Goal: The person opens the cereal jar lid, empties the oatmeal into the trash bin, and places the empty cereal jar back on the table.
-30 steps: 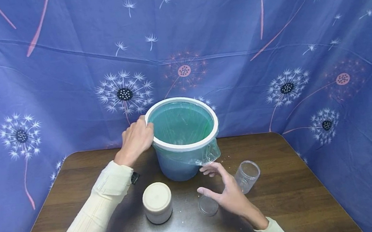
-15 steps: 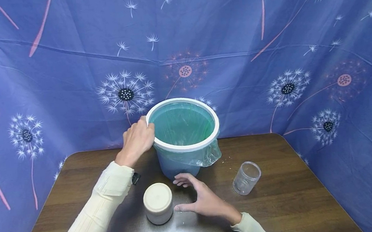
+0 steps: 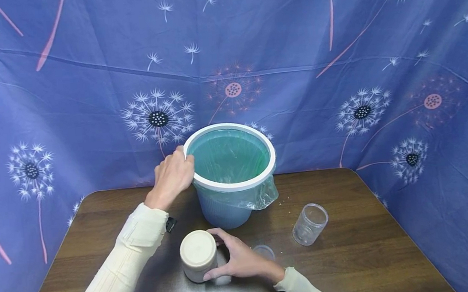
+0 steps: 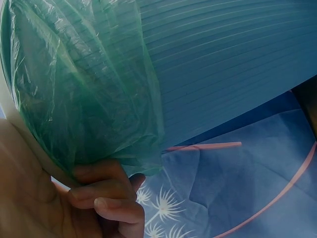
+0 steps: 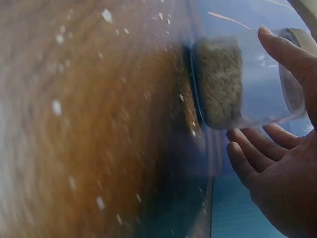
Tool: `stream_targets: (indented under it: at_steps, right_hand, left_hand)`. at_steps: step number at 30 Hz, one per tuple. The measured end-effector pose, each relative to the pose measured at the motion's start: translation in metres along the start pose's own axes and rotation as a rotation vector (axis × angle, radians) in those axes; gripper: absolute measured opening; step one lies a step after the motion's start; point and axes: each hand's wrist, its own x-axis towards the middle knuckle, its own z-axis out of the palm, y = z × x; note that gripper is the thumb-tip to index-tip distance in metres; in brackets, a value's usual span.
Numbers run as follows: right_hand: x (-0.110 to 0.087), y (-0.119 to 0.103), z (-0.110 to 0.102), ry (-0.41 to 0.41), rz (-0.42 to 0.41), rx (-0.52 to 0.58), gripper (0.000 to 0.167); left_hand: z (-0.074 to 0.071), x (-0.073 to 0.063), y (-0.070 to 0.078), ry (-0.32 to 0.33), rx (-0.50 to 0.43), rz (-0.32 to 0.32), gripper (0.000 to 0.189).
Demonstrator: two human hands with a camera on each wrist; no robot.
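Note:
My left hand [image 3: 172,177] grips the white rim of a blue trash bin [image 3: 225,213] at its left side. Inside the bin hangs a green plastic bag [image 4: 89,89], folded out over the rim. In front stands a see-through jar with a cream lid [image 3: 198,248]. My right hand [image 3: 242,258] reaches round the jar's right side, its thumb at the front and its fingers at the back. From the right wrist, a brown grainy filling [image 5: 220,82] shows in the jar's bottom, with the fingertips [image 5: 237,136] right at the jar wall and hardly bent.
A clear uncovered jar [image 3: 310,224] stands to the right on the wooden table [image 3: 357,257]. A clear round lid [image 3: 264,252] lies partly behind my right hand. Small pale crumbs [image 3: 282,202] are scattered near the bin. A blue patterned cloth [image 3: 296,87] hangs behind the table.
My right hand has moved left from beside the bag's loose edge, past the clear lid, to the cream-lidded jar. The left hand keeps its grip on the bin rim.

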Motion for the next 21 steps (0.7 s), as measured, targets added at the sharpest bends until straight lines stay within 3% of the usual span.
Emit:
stream_targets:
  at_steps: [7, 16, 21]
  right_hand:
    - [0.003, 0.000, 0.010, -0.007, 0.018, 0.004, 0.093]
    - [0.010, 0.006, 0.025, -0.025, 0.014, 0.154, 0.102]
    - [0.011, 0.010, 0.029, -0.005, 0.026, 0.172, 0.103]
  left_hand:
    - [0.000, -0.001, 0.000, -0.005, -0.004, 0.000, 0.051]
    - [0.001, -0.002, 0.000, -0.001, -0.011, -0.001, 0.053]
    - [0.002, -0.002, -0.001, 0.008, -0.008, 0.004, 0.051]
